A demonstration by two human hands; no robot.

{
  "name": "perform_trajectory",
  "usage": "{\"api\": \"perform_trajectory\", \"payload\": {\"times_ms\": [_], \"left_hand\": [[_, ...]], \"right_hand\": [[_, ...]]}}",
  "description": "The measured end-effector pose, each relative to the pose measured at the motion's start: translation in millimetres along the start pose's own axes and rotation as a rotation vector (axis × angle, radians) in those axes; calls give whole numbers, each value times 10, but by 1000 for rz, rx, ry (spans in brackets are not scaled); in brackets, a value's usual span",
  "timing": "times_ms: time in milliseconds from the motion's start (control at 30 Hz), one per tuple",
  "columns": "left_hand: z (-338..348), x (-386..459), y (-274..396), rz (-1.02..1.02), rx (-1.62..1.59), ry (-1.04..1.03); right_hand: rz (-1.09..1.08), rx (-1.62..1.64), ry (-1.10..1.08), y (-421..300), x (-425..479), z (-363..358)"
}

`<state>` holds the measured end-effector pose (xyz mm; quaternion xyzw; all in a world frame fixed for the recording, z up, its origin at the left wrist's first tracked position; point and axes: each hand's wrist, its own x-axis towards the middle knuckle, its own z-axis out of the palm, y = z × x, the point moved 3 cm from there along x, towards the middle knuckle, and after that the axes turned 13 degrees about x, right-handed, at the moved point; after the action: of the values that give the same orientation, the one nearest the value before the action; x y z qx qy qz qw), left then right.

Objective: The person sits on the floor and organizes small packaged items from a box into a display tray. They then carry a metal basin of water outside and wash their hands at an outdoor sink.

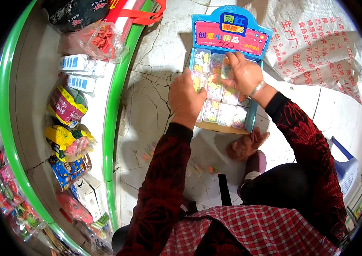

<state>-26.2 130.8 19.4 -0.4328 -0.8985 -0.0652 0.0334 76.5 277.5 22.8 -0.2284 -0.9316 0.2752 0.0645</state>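
Note:
A blue cardboard display box (pixel 252 116) stands on the floor before me, its printed header card (pixel 230 35) raised at the far side. Rows of small clear plastic boxes (pixel 212 110) fill it, with tiny coloured pieces inside. At its left side, my left hand (pixel 185 96) has thumb and fingers around one clear box (pixel 196 80). My right hand (pixel 246 73) grips another clear box (pixel 227 68), which looks tilted among the others near the back. Part of the right-hand rows is hidden beneath that hand.
To the left curves a white shelf with a green edge (pixel 108 144), bearing a yellow bag (pixel 61 139), a blue tub (pixel 69 171) and cartons (pixel 75 63). A brown cloth (pixel 243 147) lies near my shoe (pixel 257 163). At right are a printed white sack (pixel 315 48) and a blue-grey plastic stool (pixel 344 169).

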Motion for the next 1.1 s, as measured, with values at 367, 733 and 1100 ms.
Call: {"api": "perform_trajectory", "payload": {"times_ms": [367, 733, 1100], "left_hand": [[38, -603, -50, 28, -82, -151], [-38, -879, -428, -81, -12, -7], [615, -2474, -2232, -946, -87, -333]], "right_hand": [[-16, -9, -39, 175, 200, 273], [-221, -55, 3, 344, 181, 445], [-343, 261, -29, -415, 39, 159]]}}
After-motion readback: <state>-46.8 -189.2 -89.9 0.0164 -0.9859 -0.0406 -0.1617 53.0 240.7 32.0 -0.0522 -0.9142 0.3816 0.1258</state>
